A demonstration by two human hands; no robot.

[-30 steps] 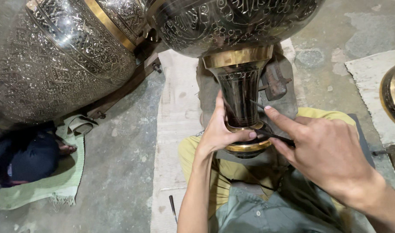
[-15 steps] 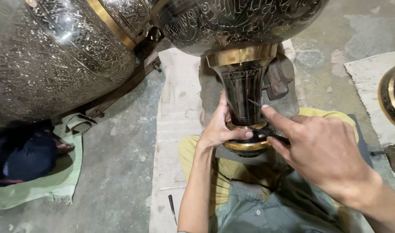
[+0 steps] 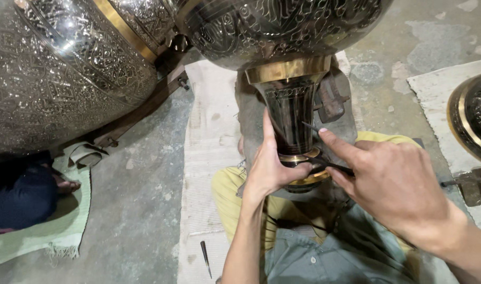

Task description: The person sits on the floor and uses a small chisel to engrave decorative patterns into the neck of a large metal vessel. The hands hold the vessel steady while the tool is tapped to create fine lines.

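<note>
1. Nearest the camera: lap with grey shirt point(image 3: 314, 260) and yellow cloth point(image 3: 227, 194) beneath. Both forearms reach up from here.
2. Right hand point(image 3: 393, 186): fingers pressed together, pinching a thin dark engraving tool point(image 3: 332, 167). Index finger is extended along it. The tool lies near-horizontal, its tip on the foot ring.
3. Left hand point(image 3: 269, 168): wrapped around the lower end of the vessel neck point(image 3: 292, 113), thumb up along the left side, fingers curled over the brass foot ring point(image 3: 303, 176). It is gripping the neck, not the tool.
4. Work thing: large dark metal vessel point(image 3: 282, 26) with engraved body, brass collar at the top of the neck, and the neck pointing down toward the lap. The working spot sits right between the two hands, touching both.
5. Progress, my judgement: body engraving looks complete and dense. The neck is mostly plain dark, with only a few fine lines visible. So body done, neck and foot detail underway, a fair part left.
6. Floor point(image 3: 140, 221): woven mat point(image 3: 206, 158) and a spare pointed tool point(image 3: 205, 256) lying on its near edge, well clear of both hands.
7. Far left: second engraved vessel point(image 3: 56, 68), untouched. Another rimmed piece point(image 3: 469, 118) sits at the right edge.
</note>
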